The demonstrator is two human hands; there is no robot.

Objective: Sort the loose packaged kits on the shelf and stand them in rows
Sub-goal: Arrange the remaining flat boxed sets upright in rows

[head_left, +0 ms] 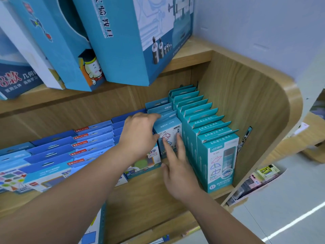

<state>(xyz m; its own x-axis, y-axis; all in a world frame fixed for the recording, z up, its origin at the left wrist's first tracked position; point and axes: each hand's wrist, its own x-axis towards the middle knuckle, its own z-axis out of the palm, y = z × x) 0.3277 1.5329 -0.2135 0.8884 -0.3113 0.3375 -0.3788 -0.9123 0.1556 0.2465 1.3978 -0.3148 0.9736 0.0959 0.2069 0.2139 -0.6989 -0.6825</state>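
Observation:
A short row of teal-and-white kit boxes [169, 128] stands upright in the middle of the wooden shelf [151, 194]. My left hand [139, 134] grips the front box of that row from its left side, thumb on the front face, fingers over the top. My right hand [177, 171] presses straight fingers against the same box's front face. Right of it stands a long row of teal kits [207, 138], reaching the shelf's front edge. Rows of blue kits [58, 154] stand to the left.
Large blue boxes [119, 41] lean on the shelf above. The shelf's curved wooden side wall [255, 111] closes the right end. A lower shelf with small packets [258, 182] shows at the right, with grey floor [290, 208] beyond.

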